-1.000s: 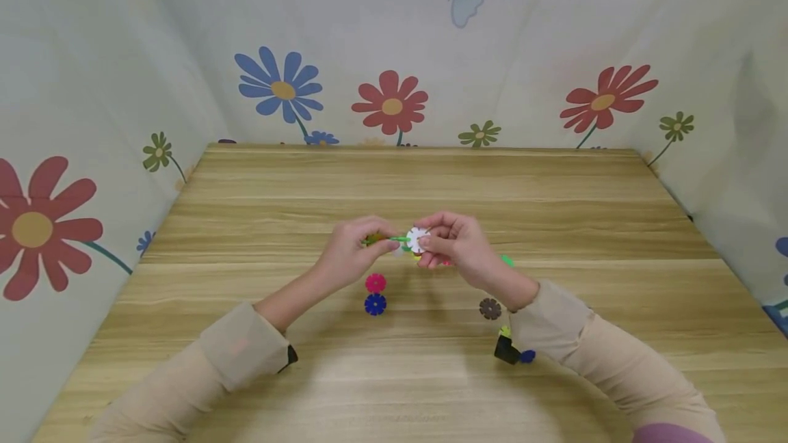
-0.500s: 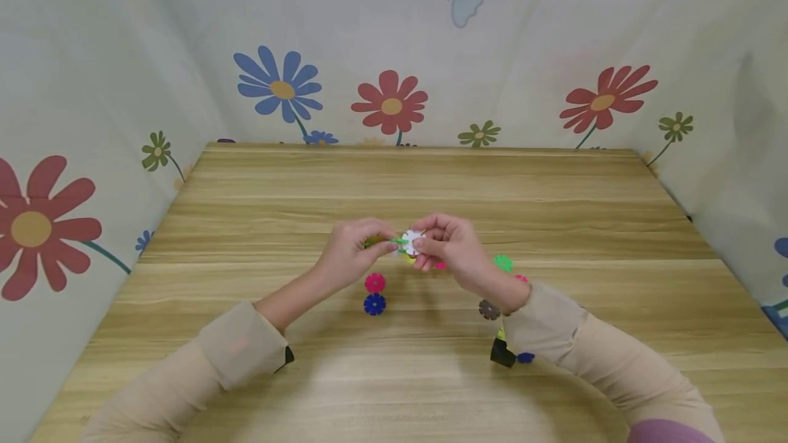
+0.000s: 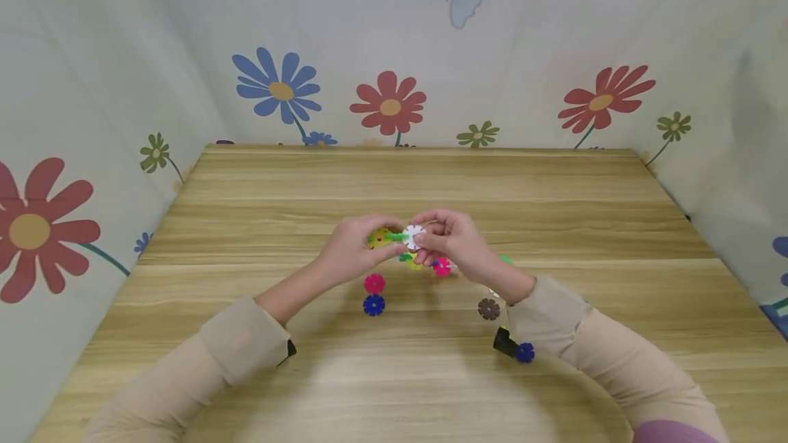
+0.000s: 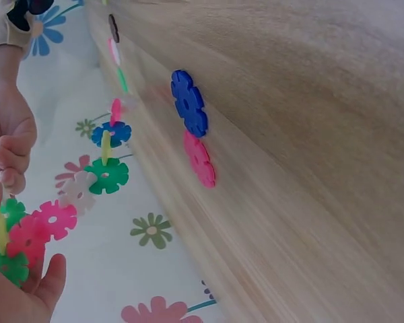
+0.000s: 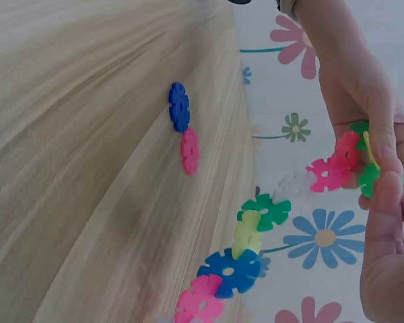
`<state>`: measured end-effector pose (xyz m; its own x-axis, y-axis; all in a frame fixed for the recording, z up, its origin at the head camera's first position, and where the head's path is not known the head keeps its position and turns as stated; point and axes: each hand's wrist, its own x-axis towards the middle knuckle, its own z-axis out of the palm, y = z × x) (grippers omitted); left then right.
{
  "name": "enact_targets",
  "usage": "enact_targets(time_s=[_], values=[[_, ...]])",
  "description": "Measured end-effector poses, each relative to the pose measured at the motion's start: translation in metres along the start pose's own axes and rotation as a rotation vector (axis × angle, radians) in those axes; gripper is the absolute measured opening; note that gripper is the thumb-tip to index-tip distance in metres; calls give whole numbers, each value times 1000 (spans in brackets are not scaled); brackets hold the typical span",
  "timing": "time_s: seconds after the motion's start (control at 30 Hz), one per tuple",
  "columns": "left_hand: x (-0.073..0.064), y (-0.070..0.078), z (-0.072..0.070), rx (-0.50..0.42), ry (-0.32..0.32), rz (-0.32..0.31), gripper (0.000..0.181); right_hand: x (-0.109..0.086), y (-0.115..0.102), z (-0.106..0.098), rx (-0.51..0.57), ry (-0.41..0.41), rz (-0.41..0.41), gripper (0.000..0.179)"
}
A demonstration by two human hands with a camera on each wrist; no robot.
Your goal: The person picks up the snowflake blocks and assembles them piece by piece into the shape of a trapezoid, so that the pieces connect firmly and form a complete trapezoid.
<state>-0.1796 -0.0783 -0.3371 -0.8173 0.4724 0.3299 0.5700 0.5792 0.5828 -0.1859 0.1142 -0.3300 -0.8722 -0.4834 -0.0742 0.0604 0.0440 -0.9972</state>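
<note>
In the head view my left hand [image 3: 351,248] holds the end of a chain of notched plastic discs between thumb and fingers, where a yellow disc [image 3: 378,238] and an edge-on green disc [image 3: 397,237] show. My right hand [image 3: 458,245] pinches a white notched disc [image 3: 412,238], which meets the green one; their exact joint is too small to tell. Below the hands hangs the rest of the chain, its pink, white, green, yellow and blue discs interlocked, with a blue disc [image 5: 230,272] low in the right wrist view. Fingers partly hide the held end.
On the wooden table [image 3: 295,183] lie a pink disc [image 3: 375,284] and a dark blue disc [image 3: 373,305], edges touching. A brown disc [image 3: 489,308] and another blue disc [image 3: 525,352] are near the right sleeve. Flowered cloth [image 3: 523,39] surrounds the table.
My right hand has shifted slightly left with the white disc, bringing it closer to my left hand. The left fingers have spread a little, exposing more of the yellow disc.
</note>
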Motion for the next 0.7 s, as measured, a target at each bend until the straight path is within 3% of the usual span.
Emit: enact_targets(time_s=[0.17, 0.27, 0.57, 0.7], values=[[2, -3, 3, 128, -34, 10, 32, 4, 1, -9, -27, -64, 43, 42], [2, -6, 4, 146, -38, 14, 30, 4, 2, -20, -88, -97, 56, 44], [0, -21, -2, 85, -34, -50, 32, -9, 22, -83, -477, -189, 65, 31], [0, -25, -4, 77, -39, -79, 32, -19, 38, -108, -613, -217, 105, 29]])
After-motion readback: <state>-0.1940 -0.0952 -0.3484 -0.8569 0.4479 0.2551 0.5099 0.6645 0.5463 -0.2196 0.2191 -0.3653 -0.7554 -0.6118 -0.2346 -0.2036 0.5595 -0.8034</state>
